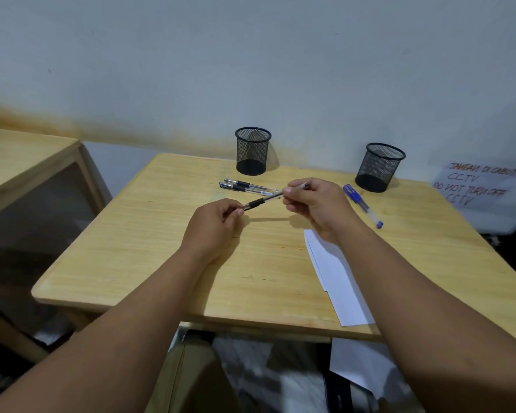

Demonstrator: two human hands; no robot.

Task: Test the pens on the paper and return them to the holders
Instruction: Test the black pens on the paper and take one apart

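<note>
- While both bare forearms are reaching in over the near edge of the pale wooden table (149, 263), the action is sitting above the table's middle.
- The right hand (316, 204) is pinching the rear half of a black-gripped clear-barrelled pen (264, 199), fingers curled round it, holding it clear of the wood and slanting down to the left.
- The left hand (213, 223) is curling its fingertips at the pen's tip end; whether it is grasping the cap or only touching the tip, I cannot tell.
- Two more clear pens with black grips (246, 186) are lying side by side on the table, just behind the hands, toward the far edge.
- Two blue-capped clear pens (362, 204) are lying together toward the right edge, just in front of the right-hand holder.
- A round black wire-mesh pen holder (252, 150) is standing upright at the far edge near its middle; a second black mesh holder (379, 166) is standing near the far right corner, well apart from the first.
- White sheets of paper (337, 278) are lying stacked toward the near right corner, partly under the right forearm, running out to the near edge.
- A white handwritten notice in red lettering (477, 186) is hanging beyond the table's right side.
</note>
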